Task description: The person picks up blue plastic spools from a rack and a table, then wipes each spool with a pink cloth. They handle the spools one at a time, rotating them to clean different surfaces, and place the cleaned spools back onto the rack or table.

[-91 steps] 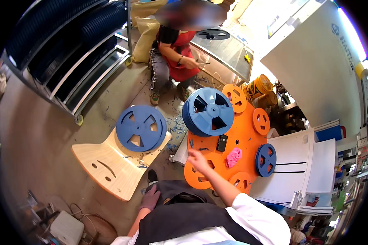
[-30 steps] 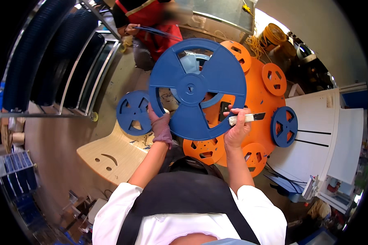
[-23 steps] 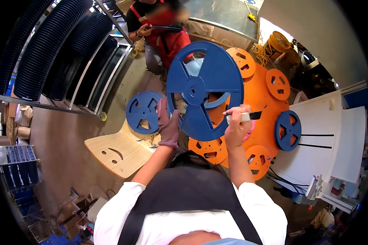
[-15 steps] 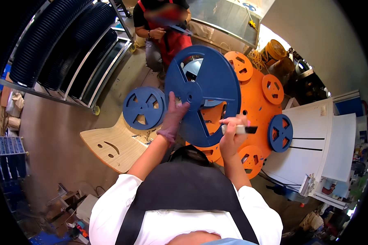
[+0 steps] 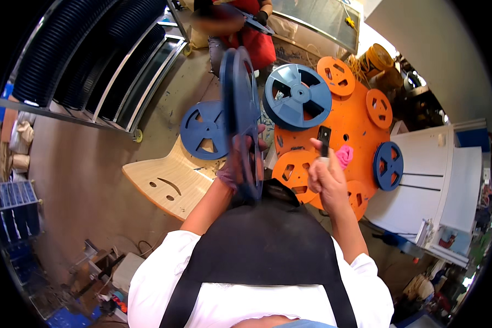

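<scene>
My left hand (image 5: pixel 236 164), in a thin purple glove, grips a large blue plastic reel (image 5: pixel 228 93). The reel is upright and nearly edge-on, so its two flanges show side by side; some of my fingers reach through its openings. Bare, my right hand (image 5: pixel 329 177) is closed round a small tool (image 5: pixel 323 141) with a pale handle and a black end pointing up; its exact kind is unclear. Beyond the right hand, another blue reel (image 5: pixel 306 93) lies flat on the round orange table (image 5: pixel 344 117). A pink cloth (image 5: pixel 344 156) rests beside the right hand.
Smaller orange reels (image 5: pixel 378 108) and a blue one (image 5: pixel 389 164) sit round the table's rim. At left, a blue reel (image 5: pixel 202 131) lies on a wooden chair (image 5: pixel 158 180). A rack (image 5: pixel 131 117) holds many dark reels. Opposite, a person (image 5: pixel 251 41) handles a dark flat piece.
The held reel has turned from face-on to edge-on and moved left, uncovering the reel on the table. My right hand has moved away from it, and the tool now points upward.
</scene>
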Motion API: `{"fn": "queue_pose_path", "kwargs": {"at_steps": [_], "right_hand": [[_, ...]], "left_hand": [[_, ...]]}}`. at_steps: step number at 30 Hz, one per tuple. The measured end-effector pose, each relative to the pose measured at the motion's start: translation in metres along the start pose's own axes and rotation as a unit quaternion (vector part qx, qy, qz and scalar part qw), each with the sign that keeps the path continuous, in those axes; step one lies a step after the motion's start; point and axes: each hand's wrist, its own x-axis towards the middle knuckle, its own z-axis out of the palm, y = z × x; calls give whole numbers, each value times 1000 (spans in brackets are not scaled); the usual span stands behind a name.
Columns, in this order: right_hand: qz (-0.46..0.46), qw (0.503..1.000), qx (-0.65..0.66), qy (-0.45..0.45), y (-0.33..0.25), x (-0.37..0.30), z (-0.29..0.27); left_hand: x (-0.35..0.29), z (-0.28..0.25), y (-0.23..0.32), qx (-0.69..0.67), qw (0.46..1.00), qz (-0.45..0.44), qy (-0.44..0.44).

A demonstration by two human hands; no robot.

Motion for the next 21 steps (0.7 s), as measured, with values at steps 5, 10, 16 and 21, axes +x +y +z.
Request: {"fn": "queue_pose_path", "kwargs": {"at_steps": [5,10,16,21], "right_hand": [[26,996,-86,-28,40,14,23],[-65,917,-384,-83,31,33,38],[-67,882,-462,-54,38,37,41],[-61,841,-534,-56,27,33,42]], "left_hand": [[-15,8,15,-166,982,-66,-62],[-16,-1,12,-183,977,-76,-80],[-12,0,7,-124,988,-64,-62],[-11,5,6,-59,996,-40,-59]]}}
